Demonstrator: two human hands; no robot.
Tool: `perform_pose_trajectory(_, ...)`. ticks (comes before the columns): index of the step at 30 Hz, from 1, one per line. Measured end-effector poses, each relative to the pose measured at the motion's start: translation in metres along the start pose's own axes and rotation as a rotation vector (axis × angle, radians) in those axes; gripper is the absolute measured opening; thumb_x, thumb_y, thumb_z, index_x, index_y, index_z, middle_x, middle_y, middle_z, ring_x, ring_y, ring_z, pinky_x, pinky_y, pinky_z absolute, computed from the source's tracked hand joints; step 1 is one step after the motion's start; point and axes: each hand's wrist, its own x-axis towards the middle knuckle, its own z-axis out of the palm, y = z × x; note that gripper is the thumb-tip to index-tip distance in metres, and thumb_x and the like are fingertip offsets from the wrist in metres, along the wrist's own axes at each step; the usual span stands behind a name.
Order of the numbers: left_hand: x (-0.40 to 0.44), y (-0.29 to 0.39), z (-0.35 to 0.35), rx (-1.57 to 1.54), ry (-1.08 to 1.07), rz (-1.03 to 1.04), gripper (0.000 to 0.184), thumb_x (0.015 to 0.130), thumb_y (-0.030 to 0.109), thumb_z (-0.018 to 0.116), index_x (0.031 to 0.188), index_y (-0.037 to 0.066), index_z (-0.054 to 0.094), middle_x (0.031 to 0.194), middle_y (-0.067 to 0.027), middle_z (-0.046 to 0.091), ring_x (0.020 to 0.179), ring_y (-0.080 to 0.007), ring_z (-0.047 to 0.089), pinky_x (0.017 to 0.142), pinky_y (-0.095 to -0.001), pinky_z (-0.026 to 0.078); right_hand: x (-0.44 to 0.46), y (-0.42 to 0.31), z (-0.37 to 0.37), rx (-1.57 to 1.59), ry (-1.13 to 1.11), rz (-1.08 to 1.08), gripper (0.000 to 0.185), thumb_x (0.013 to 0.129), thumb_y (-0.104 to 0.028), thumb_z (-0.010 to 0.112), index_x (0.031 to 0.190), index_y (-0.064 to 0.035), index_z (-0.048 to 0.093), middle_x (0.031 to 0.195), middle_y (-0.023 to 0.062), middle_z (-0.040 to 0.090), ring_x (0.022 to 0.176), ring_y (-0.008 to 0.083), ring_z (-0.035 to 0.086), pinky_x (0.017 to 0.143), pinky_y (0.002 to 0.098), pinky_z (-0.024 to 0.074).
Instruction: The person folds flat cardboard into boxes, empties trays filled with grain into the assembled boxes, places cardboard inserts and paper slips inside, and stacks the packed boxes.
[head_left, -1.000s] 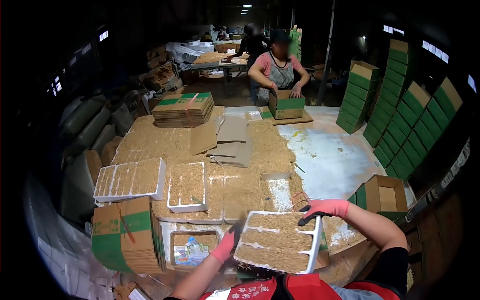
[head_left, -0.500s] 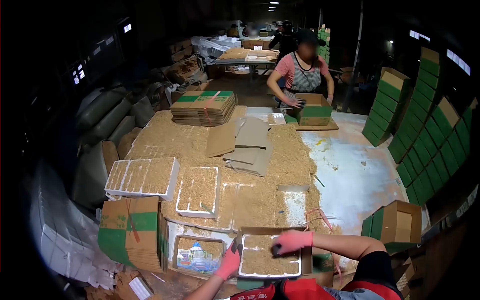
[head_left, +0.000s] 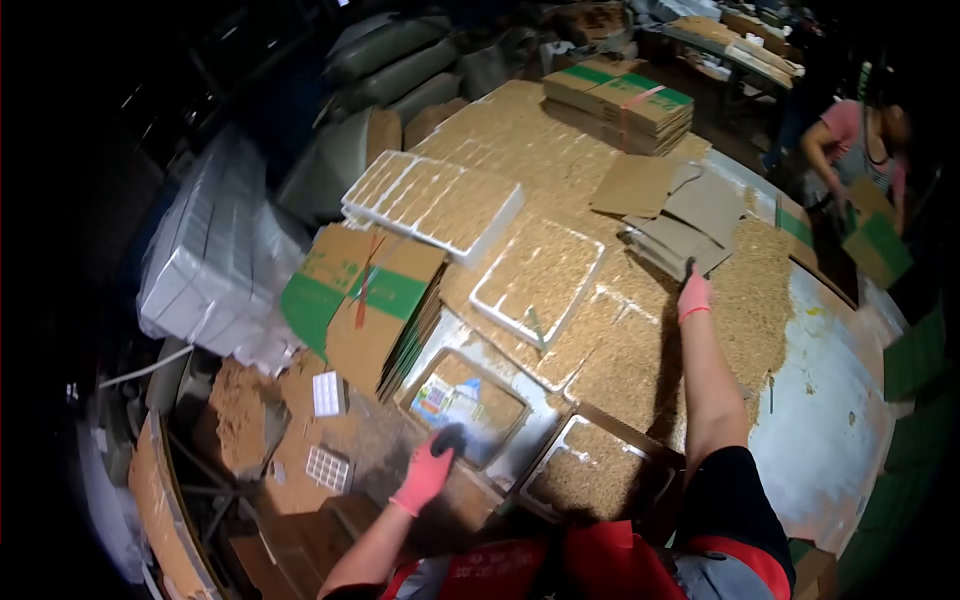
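Observation:
My left hand (head_left: 428, 472), in a pink glove with dark fingertips, is over the near-left edge of a shallow cardboard box (head_left: 515, 408). Printed plastic packets (head_left: 448, 400) lie in that box. The left fingers are blurred, so their grip is unclear. My right hand (head_left: 695, 290), gloved the same way, reaches far forward, its fingertips together at the near edge of a loose cardboard sheet (head_left: 685, 252). Close to my body, a white foam tray (head_left: 590, 470) filled with brown, crumbly material sits inside an open carton (head_left: 640, 445).
Filled foam trays (head_left: 500, 262) stand on the material-covered table. Folded green-and-brown cartons (head_left: 375, 300) are stacked at the left, with another stack (head_left: 620, 105) farther back. Wrapped white foam boxes (head_left: 205, 260) stand far left. A co-worker (head_left: 850, 150) handles a carton (head_left: 878, 232) at the right.
My view has turned left and down. My right hand has left the filled tray for the cardboard sheets. My left hand has moved from the tray's side to the packet box.

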Motion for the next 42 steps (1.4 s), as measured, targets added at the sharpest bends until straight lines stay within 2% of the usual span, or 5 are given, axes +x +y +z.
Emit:
perform_pose_trajectory(12,0.133,-0.036,-0.028,1.823,-0.138,0.568,0.058,0.068,0.025,0.078,0.121,0.013,0.055,0.115,-0.0078,0.055,0.11,-0.0262,0.051,0.086,-0.0383,0.041,-0.094,-0.116,-0.335,-0.437,0.029,-0.458,0.026,0.088,-0.006,0.055,0.109,0.007,0.063,0.104,0.011,0.066,0.093,0.0207,0.062,0.084,0.0311,0.0484)
perform_pose_trajectory(20,0.208,-0.05,-0.062,1.403,-0.422,0.789,0.031,0.086,0.04,0.06,0.101,0.014,0.067,0.107,-0.0073,0.067,0.106,-0.0209,0.06,0.088,-0.0382,0.043,-0.376,-0.152,-0.291,-1.247,-1.207,-1.23,0.019,0.083,-0.015,0.055,0.101,-0.0144,0.06,0.095,0.007,0.054,0.088,0.0233,0.06,0.072,0.0365,0.0495)
perform_pose_trajectory(25,0.16,0.046,-0.067,1.458,-0.235,0.774,0.021,0.087,0.025,0.057,0.098,0.011,0.068,0.116,-0.0127,0.061,0.111,-0.0314,0.054,0.087,-0.0447,0.042,-0.388,-0.049,-0.314,-1.157,-1.497,-0.733,0.018,0.089,-0.019,0.054,0.102,-0.008,0.059,0.098,0.0117,0.057,0.091,0.0312,0.062,0.074,0.0411,0.0505)
perform_pose_trajectory(33,0.018,0.089,0.14,0.887,-0.538,1.829,0.033,0.08,0.015,0.058,0.112,0.007,0.058,0.117,-0.0168,0.057,0.113,-0.0325,0.052,0.096,-0.0439,0.042,-0.409,-0.155,-0.318,-0.929,-0.702,-0.589,0.036,0.086,-0.024,0.064,0.118,-0.0083,0.06,0.111,0.0136,0.06,0.104,0.033,0.058,0.093,0.0394,0.046)
perform_pose_trajectory(42,0.082,0.01,0.088,-0.202,-0.869,0.203,0.062,0.082,0.002,0.064,0.14,0.005,0.043,0.131,-0.0131,0.054,0.124,-0.0232,0.049,0.104,-0.0353,0.041,-0.356,-0.027,-0.401,-0.296,-0.597,0.267,0.052,0.098,-0.023,0.053,0.142,0.0013,0.04,0.132,0.0112,0.057,0.116,0.0188,0.057,0.1,0.0301,0.0437)
